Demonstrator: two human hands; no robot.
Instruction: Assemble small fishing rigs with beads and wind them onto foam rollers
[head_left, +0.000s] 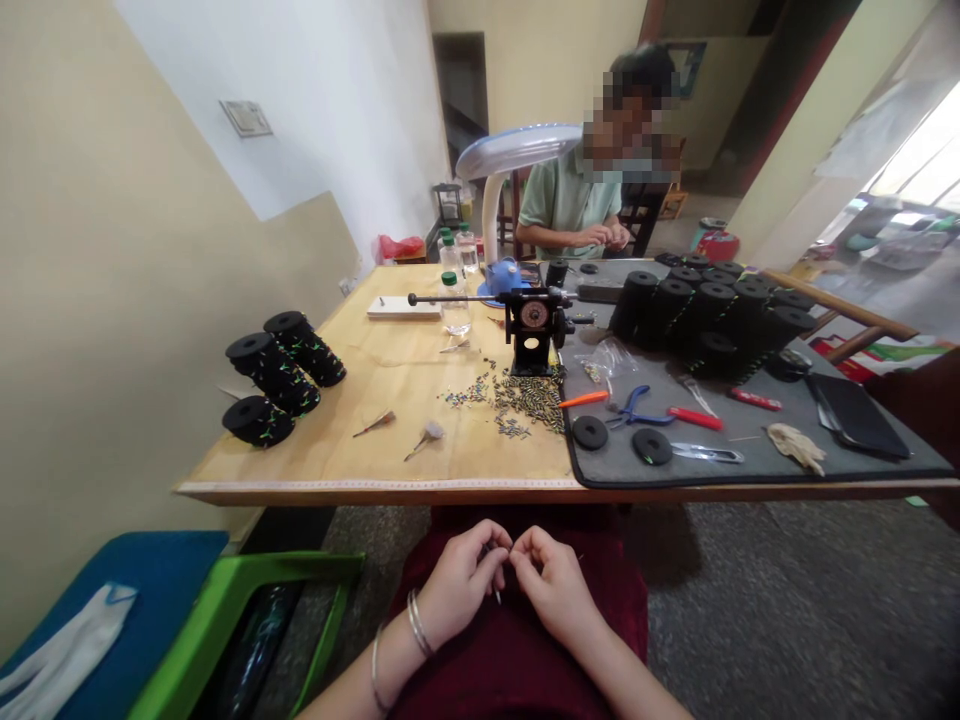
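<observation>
Both hands are held together over a dark red cloth (517, 640) on the lap, below the table's front edge. My left hand (469, 575), with bracelets at the wrist, is closed around a thin pointed tool (497, 597); only its slim tip shows below the fingers. Thumb and forefinger of my right hand (551, 575) are pinched together, meeting the left fingertips. Whatever sits in that pinch is too small to make out. On the table ahead lie small pointed tools (373, 424) and a pile of tiny striped pieces (529, 398).
A black hand-cranked winder (532, 330) stands mid-table beside a lamp (491, 215). Black foam spools (257, 422) stand left, more (709, 310) right. Blue pliers (637, 408) and thread snips (706, 453) lie on a grey mat (750, 470). Another person (574, 205) sits opposite.
</observation>
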